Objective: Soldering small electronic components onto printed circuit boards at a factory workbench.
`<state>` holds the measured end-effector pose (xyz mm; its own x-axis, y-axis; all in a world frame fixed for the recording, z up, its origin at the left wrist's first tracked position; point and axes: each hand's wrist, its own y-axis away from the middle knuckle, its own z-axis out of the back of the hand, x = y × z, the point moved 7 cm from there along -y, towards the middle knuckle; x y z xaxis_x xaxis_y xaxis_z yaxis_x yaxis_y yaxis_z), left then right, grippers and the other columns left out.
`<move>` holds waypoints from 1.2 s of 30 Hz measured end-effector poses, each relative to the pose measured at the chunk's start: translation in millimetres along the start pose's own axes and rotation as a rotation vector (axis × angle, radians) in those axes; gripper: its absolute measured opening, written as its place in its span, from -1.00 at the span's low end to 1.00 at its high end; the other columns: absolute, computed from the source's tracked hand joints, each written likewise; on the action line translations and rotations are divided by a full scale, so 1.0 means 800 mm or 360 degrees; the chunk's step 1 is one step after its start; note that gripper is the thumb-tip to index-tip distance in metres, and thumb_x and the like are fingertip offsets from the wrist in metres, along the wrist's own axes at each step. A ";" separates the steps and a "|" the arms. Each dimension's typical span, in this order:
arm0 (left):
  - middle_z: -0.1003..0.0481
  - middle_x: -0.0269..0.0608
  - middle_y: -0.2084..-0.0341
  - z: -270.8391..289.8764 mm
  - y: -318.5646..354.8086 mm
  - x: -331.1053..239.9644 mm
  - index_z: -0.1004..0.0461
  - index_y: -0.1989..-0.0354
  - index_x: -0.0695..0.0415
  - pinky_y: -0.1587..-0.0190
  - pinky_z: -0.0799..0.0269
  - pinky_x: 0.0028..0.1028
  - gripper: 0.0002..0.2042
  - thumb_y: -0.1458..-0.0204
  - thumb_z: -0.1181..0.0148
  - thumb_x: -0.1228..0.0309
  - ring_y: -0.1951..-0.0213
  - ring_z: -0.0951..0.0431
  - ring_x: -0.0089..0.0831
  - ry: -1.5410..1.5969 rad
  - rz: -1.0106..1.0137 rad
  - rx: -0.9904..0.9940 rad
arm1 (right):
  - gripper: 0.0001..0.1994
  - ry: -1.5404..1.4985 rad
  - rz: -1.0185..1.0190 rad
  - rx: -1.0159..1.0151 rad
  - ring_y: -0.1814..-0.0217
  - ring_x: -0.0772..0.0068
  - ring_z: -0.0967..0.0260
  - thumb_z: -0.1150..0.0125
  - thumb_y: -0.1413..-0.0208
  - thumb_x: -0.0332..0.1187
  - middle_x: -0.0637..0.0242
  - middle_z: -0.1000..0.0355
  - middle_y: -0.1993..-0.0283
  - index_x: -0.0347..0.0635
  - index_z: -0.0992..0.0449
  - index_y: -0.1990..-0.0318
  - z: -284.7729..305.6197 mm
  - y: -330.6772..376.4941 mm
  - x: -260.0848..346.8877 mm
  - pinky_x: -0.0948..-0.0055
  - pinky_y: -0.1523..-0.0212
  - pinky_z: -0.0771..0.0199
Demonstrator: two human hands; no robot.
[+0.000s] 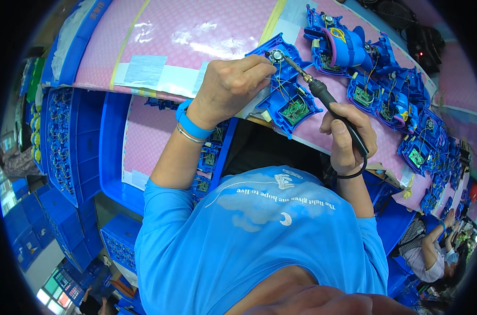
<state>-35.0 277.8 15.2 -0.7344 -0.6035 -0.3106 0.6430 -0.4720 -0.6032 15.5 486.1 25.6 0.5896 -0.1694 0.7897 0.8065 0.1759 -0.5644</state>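
In front of me a blue plastic casing [285, 44] lies open side up on the pink bench covering. It holds a round metal-coloured part [276, 56], thin coloured wires and a green circuit board [295, 112]. My right hand [354, 139] is wrapped round the black handle of a soldering iron [326, 97]. The iron's tip reaches down to the edge of the round part. My left hand [230, 84] is closed in a pinch at the left of that same part. Whatever sits between those fingertips is too small to make out.
Several similar casings [362, 94] with boards and wires crowd the bench to my right, some with curved blue parts. A blue crate [112, 157] stands below the bench edge at left, near stacked crates [81, 152]. Another person [430, 252] sits farther along at right.
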 end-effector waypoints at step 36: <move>-0.58 -0.03 0.24 0.153 0.021 0.132 -0.56 0.21 0.20 0.18 -0.53 -0.21 -0.66 0.14 -0.04 0.80 0.19 -0.62 -0.01 -0.0579 0.0465 -0.0035 | -0.77 0.0304 0.0048 -0.0515 0.38 0.43 -0.43 -0.08 -0.26 -0.53 0.16 -0.50 0.39 -0.44 -0.51 -0.01 0.085 0.013 0.007 0.45 0.33 -0.46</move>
<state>-75.2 127.6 62.0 -0.3967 -0.8971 -0.1945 0.8040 -0.2373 -0.5452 24.3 552.6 40.9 0.5863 -0.3518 0.7298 0.7426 -0.1266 -0.6576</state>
